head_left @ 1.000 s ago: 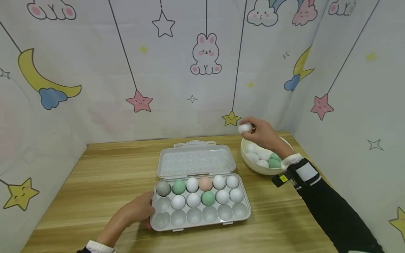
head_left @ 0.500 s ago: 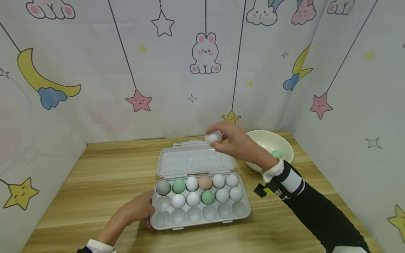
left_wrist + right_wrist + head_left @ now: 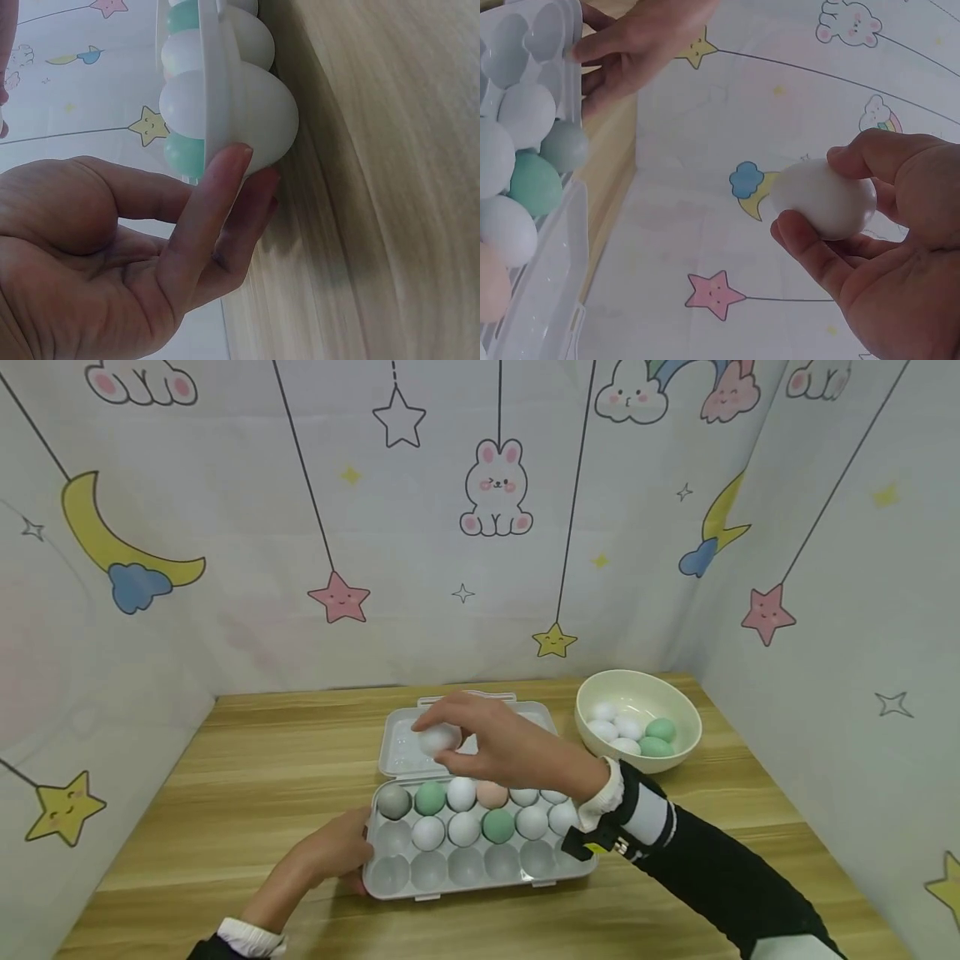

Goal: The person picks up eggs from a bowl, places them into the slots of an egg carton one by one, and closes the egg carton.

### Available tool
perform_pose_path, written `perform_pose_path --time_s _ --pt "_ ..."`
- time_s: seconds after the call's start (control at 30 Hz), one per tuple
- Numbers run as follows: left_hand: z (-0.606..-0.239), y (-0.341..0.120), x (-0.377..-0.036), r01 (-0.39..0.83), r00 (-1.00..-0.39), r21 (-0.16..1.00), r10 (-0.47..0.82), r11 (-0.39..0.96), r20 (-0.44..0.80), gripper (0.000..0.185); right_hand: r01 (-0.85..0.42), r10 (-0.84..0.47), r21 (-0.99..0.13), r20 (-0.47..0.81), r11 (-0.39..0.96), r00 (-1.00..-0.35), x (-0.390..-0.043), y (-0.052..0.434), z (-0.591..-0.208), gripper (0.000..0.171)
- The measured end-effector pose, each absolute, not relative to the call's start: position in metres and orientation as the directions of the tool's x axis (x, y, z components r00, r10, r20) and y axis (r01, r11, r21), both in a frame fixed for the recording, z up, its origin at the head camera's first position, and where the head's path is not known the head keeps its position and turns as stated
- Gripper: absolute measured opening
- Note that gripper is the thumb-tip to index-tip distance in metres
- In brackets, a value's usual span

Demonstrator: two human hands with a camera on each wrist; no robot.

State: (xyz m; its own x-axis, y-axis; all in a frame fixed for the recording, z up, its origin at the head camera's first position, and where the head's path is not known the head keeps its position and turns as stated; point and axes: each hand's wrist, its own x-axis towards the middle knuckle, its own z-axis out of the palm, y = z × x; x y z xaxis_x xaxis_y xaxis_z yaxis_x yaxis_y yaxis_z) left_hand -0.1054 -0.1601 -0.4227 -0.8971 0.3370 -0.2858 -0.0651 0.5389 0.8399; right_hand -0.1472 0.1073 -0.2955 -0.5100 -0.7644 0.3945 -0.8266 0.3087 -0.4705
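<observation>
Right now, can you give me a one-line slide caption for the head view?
Right hand holds a white egg over the open egg tray while the left hand steadies its corner.

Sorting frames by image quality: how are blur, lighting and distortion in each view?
Head view: soft, even light, faint shadows, wide-angle bending of the walls. Left wrist view: tray sharp, table smeared nearby. Right wrist view: egg fairly sharp in the right hand, tray soft at the edge.
</observation>
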Motion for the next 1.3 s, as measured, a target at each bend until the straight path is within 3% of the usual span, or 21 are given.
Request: perform_pose_path --time_s 0.23,0.63,1.07,1.3 --pt "-0.423 -0.162 -0.106 -0.048 -0.890 0.854 0.366 0.517 -0.271 0.040 -0.778 -0.808 -0.519 0.251 0.353 -0.534 -0.142 0.083 -0.316 0.041" --pt "-0.420 -0.164 -0.106 -0.063 -0.878 0.857 0.380 0.511 -0.291 0.044 -0.788 -0.862 -0.448 0.069 0.423 -0.502 -0.145 0.049 -0.366 0.036" --pt "-0.419 -0.162 -0.106 -0.081 -0.888 0.846 0.348 0.526 -0.301 0.050 -0.859 -0.881 -0.256 0.052 0.444 -0.471 -0.147 0.029 -0.400 0.040" --pt "-0.419 -0.163 -0.106 -0.095 -0.881 0.850 0.354 0.518 -0.314 0.041 -0.878 -0.885 -0.141 0.013 0.458 -0.465 -0.144 0.023 -0.412 0.033"
